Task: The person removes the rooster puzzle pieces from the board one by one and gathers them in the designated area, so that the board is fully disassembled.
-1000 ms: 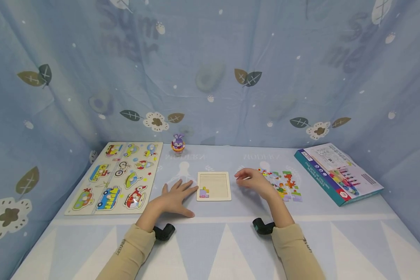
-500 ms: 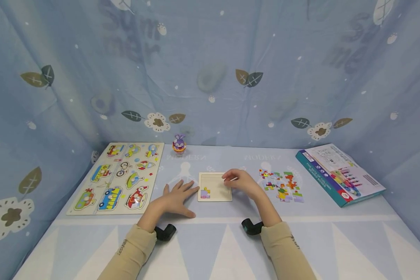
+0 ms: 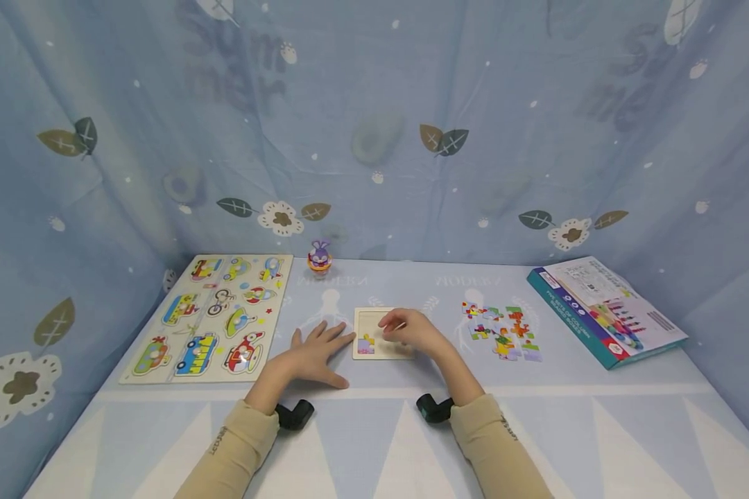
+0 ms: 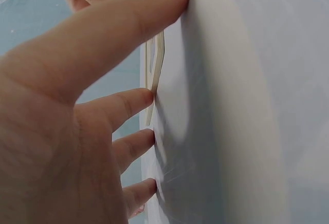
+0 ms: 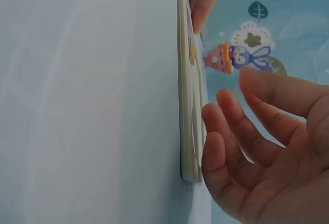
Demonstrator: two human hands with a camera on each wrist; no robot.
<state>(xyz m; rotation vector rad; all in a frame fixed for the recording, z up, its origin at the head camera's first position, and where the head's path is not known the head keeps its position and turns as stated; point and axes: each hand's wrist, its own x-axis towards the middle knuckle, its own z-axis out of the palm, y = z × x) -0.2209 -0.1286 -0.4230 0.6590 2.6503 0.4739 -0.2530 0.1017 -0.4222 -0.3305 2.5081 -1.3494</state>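
Note:
A small square wooden puzzle tray [image 3: 383, 356] lies at the middle of the table, with a purple and yellow jigsaw piece [image 3: 365, 344] in its near left corner. My left hand [image 3: 315, 355] rests palm down with spread fingers, its fingertips at the tray's left edge; the left wrist view shows them on the tabletop. Over the right part of the tray hovers my right hand [image 3: 412, 331], fingers loosely bent. In the right wrist view nothing shows between its thumb and fingers [image 5: 226, 106]. Several loose jigsaw pieces [image 3: 504, 341] lie to the right.
A wooden peg board with vehicle pictures [image 3: 215, 319] lies at the left. Behind the tray stands a purple rabbit figure [image 3: 319, 258]. A flat box with a teal side [image 3: 605, 308] lies at the right. A blue patterned curtain [image 3: 374, 125] hangs behind the table.
My right hand has moved left, from beside the loose jigsaw pieces to above the puzzle tray. My left hand has stayed in place beside the tray.

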